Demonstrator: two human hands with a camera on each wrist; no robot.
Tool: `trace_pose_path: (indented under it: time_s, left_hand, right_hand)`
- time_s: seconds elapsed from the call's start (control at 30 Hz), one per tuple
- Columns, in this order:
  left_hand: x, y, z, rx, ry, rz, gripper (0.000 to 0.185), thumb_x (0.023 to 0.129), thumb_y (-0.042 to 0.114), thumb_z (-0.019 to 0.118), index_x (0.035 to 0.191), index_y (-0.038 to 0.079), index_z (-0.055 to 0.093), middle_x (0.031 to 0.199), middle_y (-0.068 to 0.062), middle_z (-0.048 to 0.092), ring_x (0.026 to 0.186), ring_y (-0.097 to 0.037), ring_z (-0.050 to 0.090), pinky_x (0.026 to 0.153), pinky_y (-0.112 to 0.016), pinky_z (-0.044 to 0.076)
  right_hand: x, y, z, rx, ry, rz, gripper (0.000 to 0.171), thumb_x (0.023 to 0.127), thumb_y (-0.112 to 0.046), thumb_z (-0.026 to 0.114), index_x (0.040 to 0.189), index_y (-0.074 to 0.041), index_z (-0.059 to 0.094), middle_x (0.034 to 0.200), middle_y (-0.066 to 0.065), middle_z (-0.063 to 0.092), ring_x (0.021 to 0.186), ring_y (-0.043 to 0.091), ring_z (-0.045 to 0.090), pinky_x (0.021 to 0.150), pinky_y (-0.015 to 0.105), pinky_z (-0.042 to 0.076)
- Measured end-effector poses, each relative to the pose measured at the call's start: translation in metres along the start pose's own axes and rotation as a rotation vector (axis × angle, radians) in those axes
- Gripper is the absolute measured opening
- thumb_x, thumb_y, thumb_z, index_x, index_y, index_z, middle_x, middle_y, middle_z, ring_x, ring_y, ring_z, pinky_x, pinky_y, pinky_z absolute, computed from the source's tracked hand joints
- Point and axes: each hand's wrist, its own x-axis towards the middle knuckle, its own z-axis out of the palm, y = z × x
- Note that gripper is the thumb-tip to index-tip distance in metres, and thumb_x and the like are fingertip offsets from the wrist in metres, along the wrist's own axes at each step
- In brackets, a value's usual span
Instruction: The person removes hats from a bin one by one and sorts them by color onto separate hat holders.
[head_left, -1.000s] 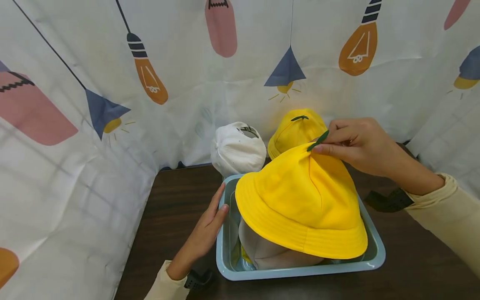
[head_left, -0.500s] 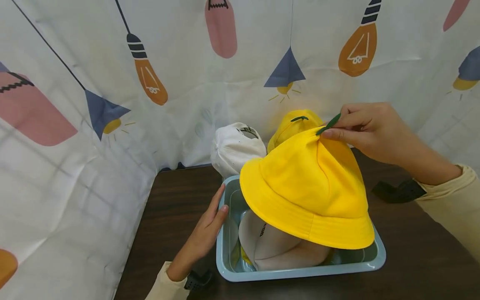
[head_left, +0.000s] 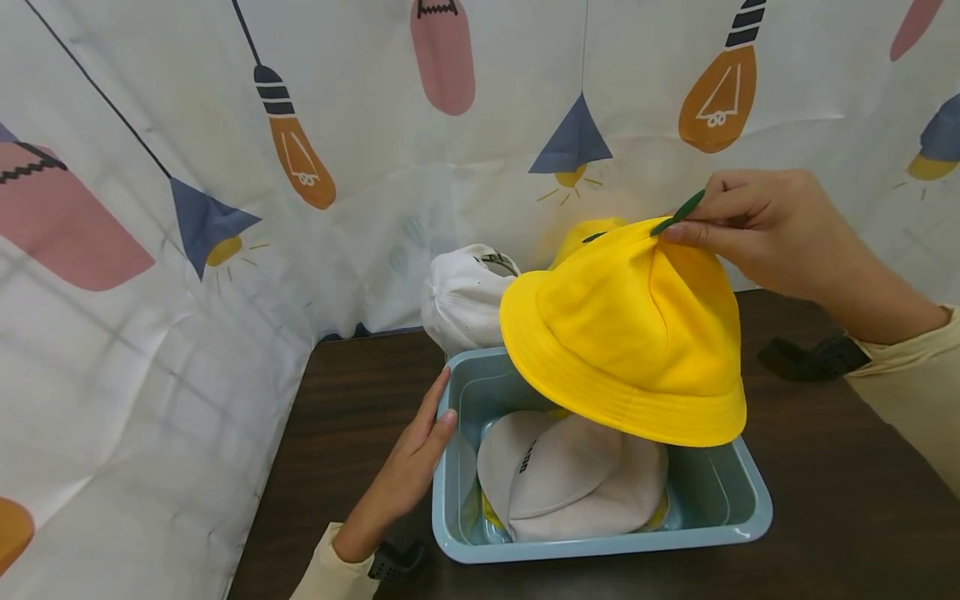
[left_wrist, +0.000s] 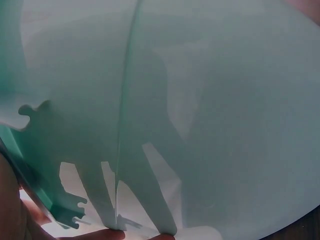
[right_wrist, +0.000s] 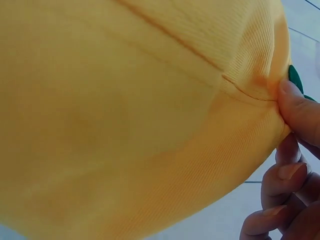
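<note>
A printed curtain (head_left: 150, 333) with lamp and bulb shapes hangs along the left and back of a dark wooden table (head_left: 352, 417); the left hand (head_left: 408, 462) lies flat, fingers straight, against the outer left wall of a pale blue plastic tub (head_left: 600, 546), holding nothing, and the left wrist view shows only that translucent wall close up; inside the tub lies a beige cap (head_left: 570, 483) with dark lettering on it, a strip of yellow fabric showing under its edges; behind the tub's far left corner sits a white cap (head_left: 465, 300), just beside the tub's rim; above the tub's right half hangs a yellow bucket hat (head_left: 630, 333), lifted clear of the beige cap and tilted, its brim toward the camera; behind it the top of a second yellow hat (head_left: 592, 233) peeks out against the curtain; the right hand (head_left: 757, 229) pinches the lifted hat at its crown, thumb and fingers closed on the fabric by the small green stem (head_left: 678, 212), as the right wrist view confirms; a black strap (head_left: 813, 358) sits on that wrist
</note>
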Motion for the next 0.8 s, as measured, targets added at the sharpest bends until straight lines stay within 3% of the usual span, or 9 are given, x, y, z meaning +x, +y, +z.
trace_pose_path:
  time_s: [0.23, 0.57, 0.8]
  left_hand:
    - [0.0, 0.0, 0.0, -0.008, -0.002, 0.006, 0.057, 0.113, 0.031, 0.031, 0.165, 0.032, 0.007, 0.173, -0.004, 0.011, 0.154, -0.043, 0.024, 0.109, -0.072, 0.035]
    - [0.001, 0.001, 0.0, -0.01, -0.002, 0.038, 0.058, 0.113, 0.028, 0.033, 0.166, 0.028, 0.008, 0.172, -0.008, 0.015, 0.151, -0.044, 0.03, 0.107, -0.07, 0.04]
    - [0.0, 0.001, 0.0, -0.018, 0.003, 0.037, 0.058, 0.113, 0.029, 0.033, 0.165, 0.03, 0.008, 0.171, -0.004, 0.019, 0.151, -0.038, 0.033, 0.109, -0.066, 0.042]
  right_hand:
    - [0.003, 0.002, -0.009, -0.108, 0.025, 0.045, 0.006, 0.087, -0.006, 0.08, 0.09, -0.008, 0.083, 0.073, -0.012, 0.049, 0.059, 0.002, 0.035, 0.052, 0.016, 0.032]
    - [0.005, 0.015, -0.02, -0.175, 0.061, 0.002, 0.009, 0.088, -0.002, 0.077, 0.095, 0.001, 0.081, 0.073, -0.011, 0.044, 0.061, -0.002, 0.032, 0.056, 0.011, 0.031]
    - [0.012, 0.025, -0.023, -0.219, 0.104, -0.002, 0.016, 0.089, -0.003, 0.075, 0.103, 0.003, 0.079, 0.078, -0.026, 0.042, 0.064, -0.005, 0.032, 0.06, 0.007, 0.03]
